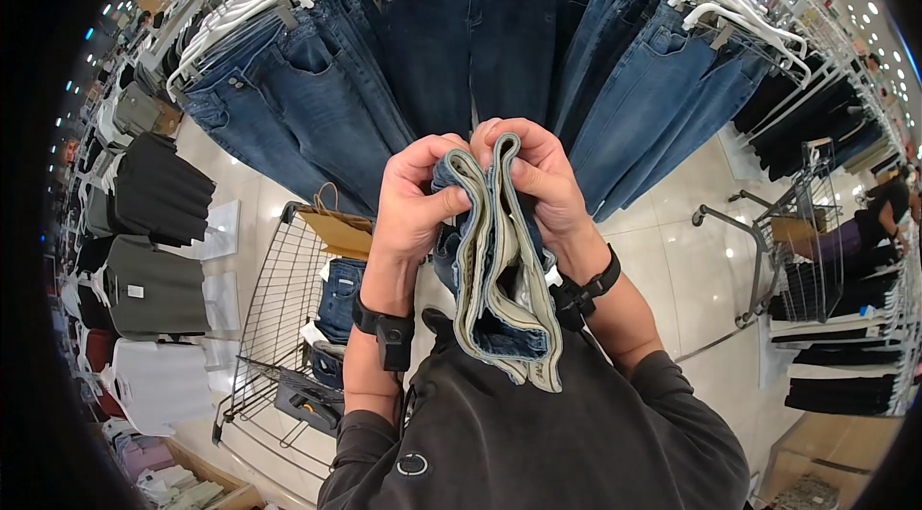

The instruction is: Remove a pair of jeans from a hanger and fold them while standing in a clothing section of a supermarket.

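A pair of folded blue jeans (495, 270), pale on its inner side, is held up in front of my chest with its layered edges toward me. My left hand (423, 193) is closed on the left fold, thumb pressed against the near face. On the right fold, my right hand (540, 179) grips the same jeans, its thumb on the outside. The fingertips of both hands almost meet at the top. Behind them hang dark blue jeans (469, 39) on the rack, facing me.
Hanging jeans flank the rack at left (288, 97) and right (663, 97), on white hangers. A wire cart (274, 318) at lower left holds a paper bag (331, 230) and more jeans (341, 299). Another cart (768, 231) and a person stand at right.
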The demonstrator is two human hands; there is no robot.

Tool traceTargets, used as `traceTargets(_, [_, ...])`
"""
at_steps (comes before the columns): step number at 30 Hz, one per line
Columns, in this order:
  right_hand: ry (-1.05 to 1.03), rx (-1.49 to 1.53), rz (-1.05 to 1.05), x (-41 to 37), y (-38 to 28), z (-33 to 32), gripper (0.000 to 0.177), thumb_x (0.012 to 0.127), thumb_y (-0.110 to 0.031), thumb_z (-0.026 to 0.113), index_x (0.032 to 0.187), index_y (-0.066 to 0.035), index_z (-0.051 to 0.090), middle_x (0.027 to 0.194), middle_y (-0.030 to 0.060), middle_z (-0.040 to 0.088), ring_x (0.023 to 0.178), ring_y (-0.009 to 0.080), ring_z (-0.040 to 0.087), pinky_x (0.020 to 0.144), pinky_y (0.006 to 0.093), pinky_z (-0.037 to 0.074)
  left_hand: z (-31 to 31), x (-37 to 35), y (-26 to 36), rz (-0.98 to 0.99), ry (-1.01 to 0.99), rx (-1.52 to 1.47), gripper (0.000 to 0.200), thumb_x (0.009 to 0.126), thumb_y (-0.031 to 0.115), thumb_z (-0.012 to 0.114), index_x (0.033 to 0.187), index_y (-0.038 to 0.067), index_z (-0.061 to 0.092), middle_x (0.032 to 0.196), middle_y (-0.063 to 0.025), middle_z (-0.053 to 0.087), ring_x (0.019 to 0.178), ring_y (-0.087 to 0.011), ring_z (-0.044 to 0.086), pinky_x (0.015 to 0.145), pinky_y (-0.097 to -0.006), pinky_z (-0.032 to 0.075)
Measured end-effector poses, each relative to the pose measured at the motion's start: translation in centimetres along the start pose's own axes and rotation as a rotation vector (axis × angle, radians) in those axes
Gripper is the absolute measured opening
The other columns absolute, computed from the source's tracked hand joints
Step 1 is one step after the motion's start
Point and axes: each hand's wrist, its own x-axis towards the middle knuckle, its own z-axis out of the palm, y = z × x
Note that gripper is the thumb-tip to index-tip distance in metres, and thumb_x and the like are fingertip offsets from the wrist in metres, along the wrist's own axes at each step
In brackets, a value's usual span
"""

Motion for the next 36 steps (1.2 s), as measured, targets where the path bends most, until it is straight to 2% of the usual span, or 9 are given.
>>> traceTargets(4, [-0.136,0.019,0.004,0.5,0.5,-0.8,0.039,0.083,-0.020,0.070,0.115,-0.001,0.060,0.118,0.0074,0.060,0.105,0.0130,0.056,0.095,0.0287,0.041,0.6,-0.2,0.8,0.020,0.037,0.066,0.030,0.070,0.006,0.080,0.091,0.004,0.058,0.089,0.0001,0.059,0.081,-0.0081,0.056,0.074,-0.0210,0.044])
traceTargets(8, [-0.197,-0.051,-0.005,1.4,0.4,0.0,0.068,0.083,-0.026,0.070,0.140,-0.005,0.040,0.148,0.0180,0.033,0.134,0.0255,0.035,0.107,0.0354,0.033,0.6,-0.7,0.5,0.076,0.062,0.145,0.032,0.069,0.002,0.079,0.090,0.005,0.056,0.087,0.0006,0.058,0.082,-0.0078,0.057,0.074,-0.0213,0.045])
traceTargets(13, [-0.135,0.031,0.178,1.0,1.2,-0.2,0.078,0.083,-0.025,0.070,0.145,-0.001,0.028,0.145,0.0168,0.036,0.134,0.0249,0.037,0.111,0.0381,0.030,-0.1,-1.5,0.0,0.153,0.051,0.202,0.028,0.068,-0.001,0.079,0.084,0.004,0.056,0.086,0.0001,0.057,0.079,-0.0091,0.057,0.073,-0.0220,0.045])
traceTargets(18, [-0.149,-0.003,0.246,0.6,1.8,-0.1,0.077,0.089,-0.026,0.064,0.148,-0.005,0.019,0.143,0.0152,0.038,0.128,0.0223,0.044,0.105,0.0320,0.036,0.5,-1.4,0.4,0.238,0.069,0.193,0.027,0.070,0.003,0.078,0.082,0.005,0.054,0.124,-0.0118,0.050,0.103,-0.0157,0.053,0.091,-0.0303,0.043])
traceTargets(23, [-0.121,-0.303,0.129,0.0,1.6,-0.2,0.076,0.093,-0.028,0.058,0.150,-0.010,0.012,0.150,0.0211,0.024,0.138,0.0261,0.031,0.109,0.0338,0.031,0.3,-2.6,-0.4,0.105,0.125,0.133,0.027,0.075,0.002,0.075,0.088,0.005,0.052,0.111,-0.0100,0.057,0.098,-0.0149,0.056,0.088,-0.0288,0.045])
traceTargets(27, [-0.044,-0.403,0.171,-0.7,1.2,-0.3,0.070,0.093,-0.015,0.058,0.149,-0.008,0.017,0.150,0.0220,0.024,0.138,0.0291,0.030,0.109,0.0393,0.031,-0.3,-3.3,-0.3,0.152,0.131,0.150,0.027,0.075,-0.004,0.072,0.089,0.005,0.051,0.103,-0.0070,0.058,0.093,-0.0130,0.057,0.085,-0.0270,0.046])
traceTargets(28, [-0.028,-0.445,0.152,-1.0,0.4,-0.3,0.061,0.092,-0.010,0.057,0.146,-0.005,0.028,0.147,0.0207,0.033,0.133,0.0300,0.038,0.107,0.0387,0.034,-0.5,-3.3,-0.4,0.174,0.137,0.177,0.029,0.074,-0.007,0.072,0.089,0.005,0.051,0.101,-0.0068,0.057,0.090,-0.0127,0.057,0.083,-0.0264,0.046])
traceTargets(31, [-0.154,-0.698,-0.066,-2.7,-3.2,-1.8,0.037,0.087,-0.022,0.065,0.117,0.000,0.061,0.140,0.0187,0.044,0.126,0.0274,0.047,0.100,0.0374,0.039,-1.2,-3.9,0.3,0.173,0.217,0.139,0.028,0.074,-0.007,0.071,0.089,0.005,0.051,0.101,-0.0066,0.057,0.089,-0.0130,0.056,0.081,-0.0262,0.046])
traceTargets(36, [-0.421,-1.481,-0.110,-6.9,-8.9,2.2,0.050,0.070,-0.043,0.077,0.102,-0.006,0.068,0.141,0.0183,0.043,0.128,0.0370,0.044,0.095,0.0407,0.038,-2.6,-4.6,1.2,0.214,0.275,0.158,0.029,0.074,-0.006,0.072,0.089,0.006,0.050,0.100,-0.0061,0.055,0.088,-0.0127,0.054,0.081,-0.0260,0.046])
